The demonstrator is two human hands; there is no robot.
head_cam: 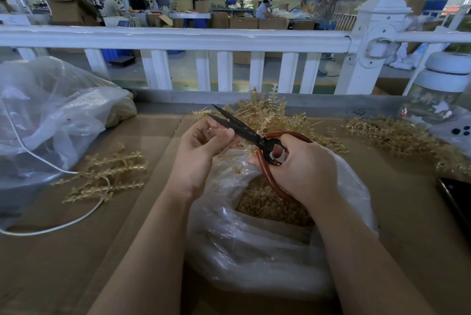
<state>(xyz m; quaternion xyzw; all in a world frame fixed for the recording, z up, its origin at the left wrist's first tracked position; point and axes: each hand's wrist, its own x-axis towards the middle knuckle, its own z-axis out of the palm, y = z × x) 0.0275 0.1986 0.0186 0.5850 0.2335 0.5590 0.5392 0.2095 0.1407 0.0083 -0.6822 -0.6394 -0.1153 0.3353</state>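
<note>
Red-handled scissors (251, 133) sit in our right hand (302, 169), fingers curled through the loops, blades parted. Our left hand (204, 147) pinches a small tan sprig (209, 131) by the blades, above the bag (254, 251).

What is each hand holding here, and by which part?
The right hand grips the scissors by their red handle loops, blades open. The left hand pinches a small tan piece at its fingertips; which part cannot be told.

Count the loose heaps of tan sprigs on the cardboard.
3: a heap left of the left hand, a heap behind the scissors, a heap by the jar. More fill the open bag; some may be hidden.
</note>
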